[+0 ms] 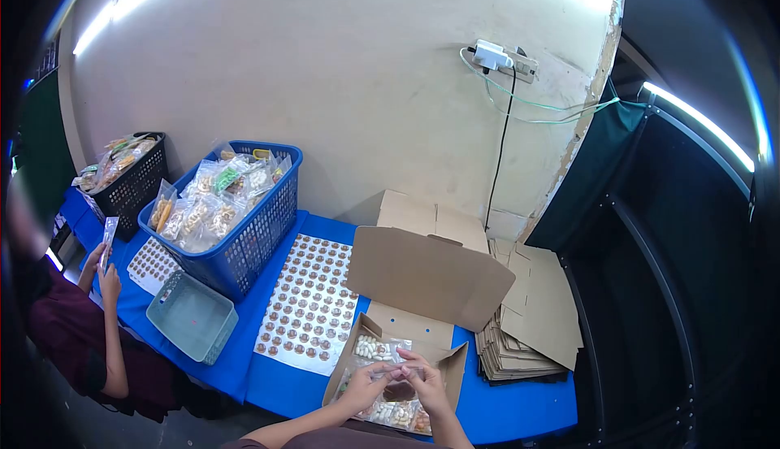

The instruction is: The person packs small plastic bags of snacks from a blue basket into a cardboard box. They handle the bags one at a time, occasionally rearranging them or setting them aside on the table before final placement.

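Note:
An open cardboard box (334, 386) sits at the table's front edge, its lid (431, 274) raised behind. Inside lie clear packets of pale, pellet-like pieces (372, 348), with more packets (400, 413) near the front. Over the box, my left hand (363, 390) and my right hand (428, 384) pinch the top edge of a clear plastic packet (398, 391) whose contents look dark brown. My hands are close together, fingers closed on the plastic. They partly hide the packet and the box's interior.
A sheet of round brown stickers (305, 307) lies left of the box. Beyond it stand a blue basket (244, 264) full of packets, a grey-green tray (175, 327) and a black basket (138, 185). Flattened cardboard boxes (532, 311) are stacked right. A co-worker (89, 343) holds a packet at left.

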